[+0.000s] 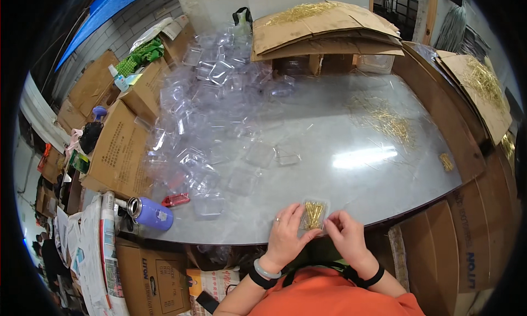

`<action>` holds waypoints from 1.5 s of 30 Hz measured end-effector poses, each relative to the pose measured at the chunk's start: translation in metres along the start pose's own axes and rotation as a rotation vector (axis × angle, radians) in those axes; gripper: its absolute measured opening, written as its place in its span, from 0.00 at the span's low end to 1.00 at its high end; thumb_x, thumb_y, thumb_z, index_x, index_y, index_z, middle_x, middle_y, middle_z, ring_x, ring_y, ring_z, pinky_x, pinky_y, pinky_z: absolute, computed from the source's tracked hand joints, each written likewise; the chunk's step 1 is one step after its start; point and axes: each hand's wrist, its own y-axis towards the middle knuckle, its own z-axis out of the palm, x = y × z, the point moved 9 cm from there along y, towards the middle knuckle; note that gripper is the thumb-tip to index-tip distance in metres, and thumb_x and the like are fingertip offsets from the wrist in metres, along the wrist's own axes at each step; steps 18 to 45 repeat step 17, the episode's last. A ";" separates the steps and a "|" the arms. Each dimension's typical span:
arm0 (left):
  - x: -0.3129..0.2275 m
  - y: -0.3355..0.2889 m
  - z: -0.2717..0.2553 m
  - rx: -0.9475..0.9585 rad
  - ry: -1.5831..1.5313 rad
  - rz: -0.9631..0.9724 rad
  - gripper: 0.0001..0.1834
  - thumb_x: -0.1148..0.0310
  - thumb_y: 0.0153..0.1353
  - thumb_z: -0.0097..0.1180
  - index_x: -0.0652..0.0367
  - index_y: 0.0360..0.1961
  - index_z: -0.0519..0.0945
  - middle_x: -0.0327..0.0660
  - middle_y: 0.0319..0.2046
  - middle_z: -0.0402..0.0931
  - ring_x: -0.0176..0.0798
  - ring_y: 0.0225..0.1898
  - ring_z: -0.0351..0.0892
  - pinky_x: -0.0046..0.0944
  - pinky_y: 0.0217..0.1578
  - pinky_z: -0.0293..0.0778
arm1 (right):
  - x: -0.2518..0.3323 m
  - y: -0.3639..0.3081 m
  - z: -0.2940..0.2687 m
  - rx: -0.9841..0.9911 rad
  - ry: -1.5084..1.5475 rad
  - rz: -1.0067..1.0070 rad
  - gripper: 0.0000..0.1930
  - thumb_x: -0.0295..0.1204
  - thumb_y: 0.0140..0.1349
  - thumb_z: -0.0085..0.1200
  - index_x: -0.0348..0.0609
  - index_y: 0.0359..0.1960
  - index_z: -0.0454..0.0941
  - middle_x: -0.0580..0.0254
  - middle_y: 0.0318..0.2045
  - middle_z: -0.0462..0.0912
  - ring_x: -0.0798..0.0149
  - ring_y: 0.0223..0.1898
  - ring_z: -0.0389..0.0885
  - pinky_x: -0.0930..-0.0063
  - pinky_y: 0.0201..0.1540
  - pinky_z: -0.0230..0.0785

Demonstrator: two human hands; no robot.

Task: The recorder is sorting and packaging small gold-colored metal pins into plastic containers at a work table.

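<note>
A small clear plastic box (326,206) filled with thin gold-coloured metal pins (314,215) lies at the table's near edge, in front of me. My left hand (285,233) wraps its left side, fingers along the edge and thumb across the near end. At the box's right edge is my right hand (348,236), its fingers curled and thumb and forefinger drawn together. Whether anything sits in that pinch is too small to tell. More loose gold pins (392,124) are spread on the right part of the table, with a small bundle (446,162) near the right edge.
A large heap of clear plastic boxes (203,113) covers the table's left side. Near the front left stand a purple bottle (155,214) and a red clip-like object (175,199). Cardboard (324,33) at the back and cardboard (472,91) at right carry gold pins.
</note>
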 end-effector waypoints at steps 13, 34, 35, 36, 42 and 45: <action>0.000 -0.003 0.005 -0.011 0.041 0.080 0.21 0.59 0.53 0.76 0.62 0.39 0.80 0.53 0.60 0.72 0.61 0.58 0.74 0.53 0.57 0.73 | 0.035 0.050 0.007 0.105 -0.271 -0.338 0.06 0.26 0.63 0.62 0.43 0.40 0.84 0.55 0.39 0.78 0.55 0.32 0.83 0.65 0.36 0.76; 0.009 -0.005 0.009 0.028 -0.027 0.041 0.22 0.58 0.53 0.76 0.61 0.39 0.80 0.53 0.60 0.72 0.60 0.58 0.74 0.53 0.56 0.73 | 0.022 0.051 0.010 0.177 -0.070 -0.177 0.08 0.28 0.63 0.63 0.44 0.43 0.84 0.53 0.41 0.79 0.53 0.39 0.84 0.60 0.43 0.77; 0.009 -0.005 0.009 0.028 -0.027 0.041 0.22 0.58 0.53 0.76 0.61 0.39 0.80 0.53 0.60 0.72 0.60 0.58 0.74 0.53 0.56 0.73 | 0.022 0.051 0.010 0.177 -0.070 -0.177 0.08 0.28 0.63 0.63 0.44 0.43 0.84 0.53 0.41 0.79 0.53 0.39 0.84 0.60 0.43 0.77; 0.009 -0.005 0.009 0.028 -0.027 0.041 0.22 0.58 0.53 0.76 0.61 0.39 0.80 0.53 0.60 0.72 0.60 0.58 0.74 0.53 0.56 0.73 | 0.022 0.051 0.010 0.177 -0.070 -0.177 0.08 0.28 0.63 0.63 0.44 0.43 0.84 0.53 0.41 0.79 0.53 0.39 0.84 0.60 0.43 0.77; 0.009 -0.005 0.009 0.028 -0.027 0.041 0.22 0.58 0.53 0.76 0.61 0.39 0.80 0.53 0.60 0.72 0.60 0.58 0.74 0.53 0.56 0.73 | 0.022 0.051 0.010 0.177 -0.070 -0.177 0.08 0.28 0.63 0.63 0.44 0.43 0.84 0.53 0.41 0.79 0.53 0.39 0.84 0.60 0.43 0.77; 0.009 -0.005 0.009 0.028 -0.027 0.041 0.22 0.58 0.53 0.76 0.61 0.39 0.80 0.53 0.60 0.72 0.60 0.58 0.74 0.53 0.56 0.73 | 0.022 0.051 0.010 0.177 -0.070 -0.177 0.08 0.28 0.63 0.63 0.44 0.43 0.84 0.53 0.41 0.79 0.53 0.39 0.84 0.60 0.43 0.77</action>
